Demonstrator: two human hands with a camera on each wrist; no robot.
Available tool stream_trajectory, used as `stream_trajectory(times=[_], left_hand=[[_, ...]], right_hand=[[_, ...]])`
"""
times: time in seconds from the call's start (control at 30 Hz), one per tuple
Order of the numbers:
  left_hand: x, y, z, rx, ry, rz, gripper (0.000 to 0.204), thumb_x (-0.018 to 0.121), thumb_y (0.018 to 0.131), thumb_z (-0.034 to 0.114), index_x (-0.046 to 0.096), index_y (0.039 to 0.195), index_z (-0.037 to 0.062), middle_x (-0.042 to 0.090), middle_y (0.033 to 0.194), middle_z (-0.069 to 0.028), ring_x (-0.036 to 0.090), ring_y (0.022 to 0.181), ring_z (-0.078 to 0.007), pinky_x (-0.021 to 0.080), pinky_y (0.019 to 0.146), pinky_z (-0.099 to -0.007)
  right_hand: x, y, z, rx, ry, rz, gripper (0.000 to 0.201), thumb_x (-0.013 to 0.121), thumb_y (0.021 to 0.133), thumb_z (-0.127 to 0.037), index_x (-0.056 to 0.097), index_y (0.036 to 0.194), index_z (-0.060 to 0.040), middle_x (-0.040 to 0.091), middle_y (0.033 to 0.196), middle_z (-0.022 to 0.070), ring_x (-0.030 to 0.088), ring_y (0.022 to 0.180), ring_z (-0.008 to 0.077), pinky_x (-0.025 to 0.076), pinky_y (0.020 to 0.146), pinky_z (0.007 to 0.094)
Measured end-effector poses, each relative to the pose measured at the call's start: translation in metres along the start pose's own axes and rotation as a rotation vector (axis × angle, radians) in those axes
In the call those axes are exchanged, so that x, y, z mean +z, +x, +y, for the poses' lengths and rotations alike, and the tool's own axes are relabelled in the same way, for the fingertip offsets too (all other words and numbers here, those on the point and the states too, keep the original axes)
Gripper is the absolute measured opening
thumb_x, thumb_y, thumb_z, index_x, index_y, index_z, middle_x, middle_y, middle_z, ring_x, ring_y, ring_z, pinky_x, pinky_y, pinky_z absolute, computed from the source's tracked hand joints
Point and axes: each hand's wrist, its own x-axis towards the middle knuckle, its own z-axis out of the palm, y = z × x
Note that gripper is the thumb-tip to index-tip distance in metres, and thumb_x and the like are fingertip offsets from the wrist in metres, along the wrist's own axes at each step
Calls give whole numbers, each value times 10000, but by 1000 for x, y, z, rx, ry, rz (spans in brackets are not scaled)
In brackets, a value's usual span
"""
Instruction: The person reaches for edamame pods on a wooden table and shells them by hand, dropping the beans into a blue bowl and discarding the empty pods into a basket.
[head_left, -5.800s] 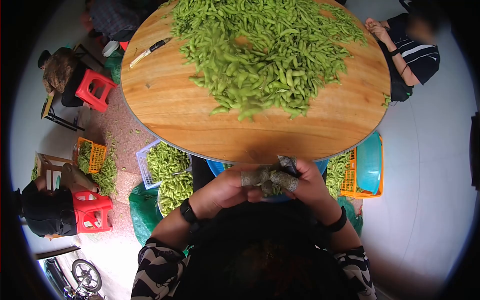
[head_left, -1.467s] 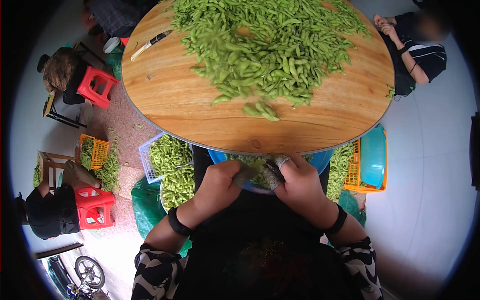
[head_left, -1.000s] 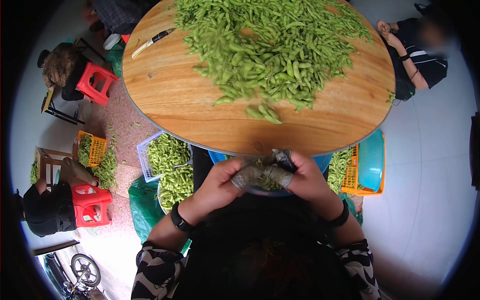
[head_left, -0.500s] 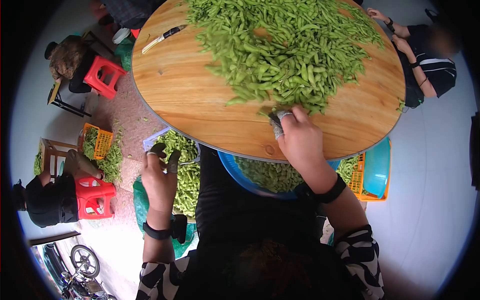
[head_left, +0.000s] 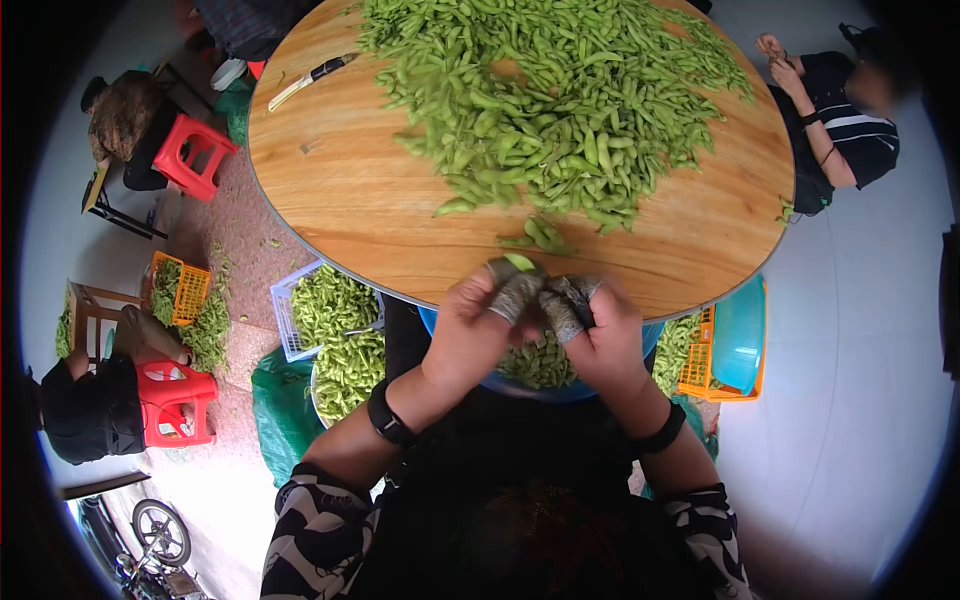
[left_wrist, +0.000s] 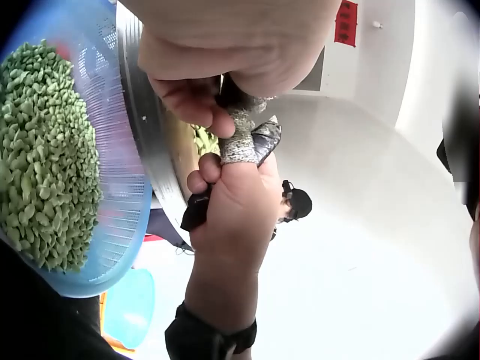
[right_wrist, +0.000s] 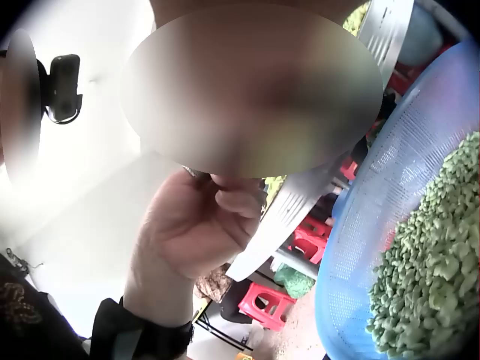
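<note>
My left hand [head_left: 468, 325] pinches a green edamame pod [head_left: 520, 262] between taped thumb and finger, at the table's near edge. Right beside it, my right hand [head_left: 608, 335] has its taped thumb and forefinger curled in, meeting the left fingertips around the pod, which they partly hide. In the left wrist view the right hand [left_wrist: 238, 202] is in front of the left fingers. Below both hands, a blue mesh basket [left_wrist: 124, 202] holds shelled green beans [left_wrist: 45, 157]. A small cluster of pods [head_left: 540, 236] lies just beyond my fingers, in front of the big pod heap [head_left: 560, 120].
The round wooden table [head_left: 350, 220] carries a knife [head_left: 312, 80] at left. A white crate [head_left: 285, 310] of pods and a green sack [head_left: 280, 410] stand on the floor at left. At right is an orange crate [head_left: 697, 365] with a teal basket [head_left: 738, 340]. A person [head_left: 840, 120] sits at right.
Half a second ago my right hand reached to the pods on the table while my left was out to the left. Both have come together at the table's near edge, with a pod.
</note>
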Motion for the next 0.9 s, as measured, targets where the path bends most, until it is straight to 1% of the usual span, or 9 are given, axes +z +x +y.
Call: stream_trajectory(times=[0.1, 0.47, 0.53, 0.6, 0.73, 0.77, 0.8, 0.83, 0.9], left_hand=[[-2, -1, 4, 65, -65, 135, 135, 506, 974, 74, 587, 1079, 52, 639, 839, -29, 552, 599, -72, 458, 536, -211], [-11, -14, -1, 21, 137, -124, 163, 511, 924, -14, 605, 1051, 26, 626, 861, -2, 509, 662, -68, 439, 598, -220], [-10, -17, -3, 168, 324, -130, 162, 538, 910, -11, 610, 1051, 22, 627, 847, 4, 548, 684, -100, 462, 602, -251], [-10, -18, -7, 368, 544, -118, 163, 556, 905, -4, 613, 1055, 22, 627, 845, 4, 564, 692, -118, 470, 597, -267], [-13, -27, -9, 651, 949, -116, 171, 604, 907, 45, 619, 1076, 34, 601, 779, -1, 566, 635, -138, 460, 551, -283], [-15, -28, -5, 651, 949, -115, 171, 604, 907, 45, 619, 1076, 34, 601, 779, -1, 566, 635, -138, 460, 551, -283], [-18, -31, 1, 230, 482, -228, 166, 612, 911, 70, 621, 1073, 38, 582, 741, -9, 535, 594, -132, 432, 524, -272], [-20, -32, 4, -185, 6, -320, 164, 620, 914, 95, 622, 1070, 42, 564, 702, -17, 504, 552, -126, 404, 496, -262], [-23, -32, 1, -270, -214, -365, 171, 620, 917, 114, 624, 1074, 45, 551, 680, -21, 471, 530, -114, 376, 485, -248]], right_hand=[[1, 1, -4, 160, 200, 25, 277, 651, 832, -91, 586, 1088, -8, 614, 878, 189, 630, 772, 348, 506, 653, 379], [-23, -2, -15, 272, 394, -374, 427, 549, 814, -10, 525, 1241, -7, 634, 969, 185, 639, 883, 309, 491, 812, 337], [-22, -4, -15, 309, 392, -401, 424, 549, 815, -7, 526, 1238, -5, 634, 981, 177, 639, 895, 291, 489, 818, 336], [-19, -5, -16, 97, 398, -302, 439, 559, 858, -13, 496, 1293, -1, 605, 872, 10, 562, 819, 90, 464, 757, 243], [-18, -13, -17, 139, 487, -311, 355, 566, 880, -32, 533, 1234, -22, 597, 831, 24, 541, 678, 73, 456, 634, 220], [-28, -12, -23, 512, 746, -464, 297, 538, 906, -70, 536, 1202, -39, 588, 811, 28, 500, 590, 82, 414, 546, 223], [-34, -10, -27, 895, 995, -612, 245, 509, 933, -108, 539, 1170, -57, 579, 792, 33, 459, 502, 91, 371, 458, 225], [-34, -12, -27, 895, 995, -615, 245, 509, 933, -108, 539, 1170, -57, 579, 792, 33, 459, 502, 91, 371, 458, 225], [-33, -17, -25, 980, 1531, -635, 209, 473, 972, -153, 532, 1164, -97, 512, 727, -11, 314, 457, 16, 217, 401, 174]])
